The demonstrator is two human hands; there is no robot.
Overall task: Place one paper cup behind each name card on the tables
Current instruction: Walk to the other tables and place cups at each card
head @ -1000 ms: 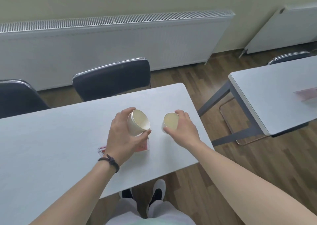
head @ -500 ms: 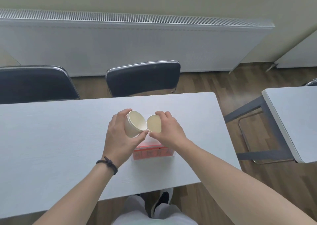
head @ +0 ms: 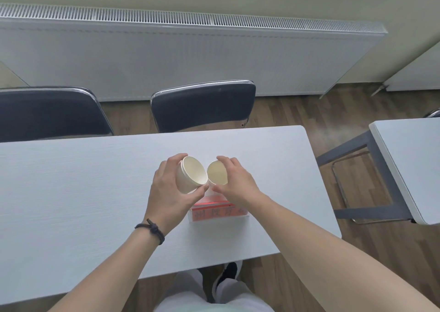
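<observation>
My left hand (head: 170,191) grips a stack of white paper cups (head: 189,175), tilted with the mouth facing right. My right hand (head: 234,184) holds a single paper cup (head: 216,176) with its mouth turned left, rim close to the stack's rim. Both are held above the white table (head: 83,192), just beyond a red name card (head: 217,213) in a clear stand near the table's front edge. My hands hide the card's upper part.
Two dark chairs (head: 203,106) (head: 51,113) stand at the table's far side, before a long white radiator (head: 190,54). A second white table (head: 409,166) stands to the right across a gap of wooden floor. My legs and shoes are below the front edge.
My view has swung left, centring the table and name card. My right hand with the single cup has come closer to the stack; the cups now nearly touch above the card.
</observation>
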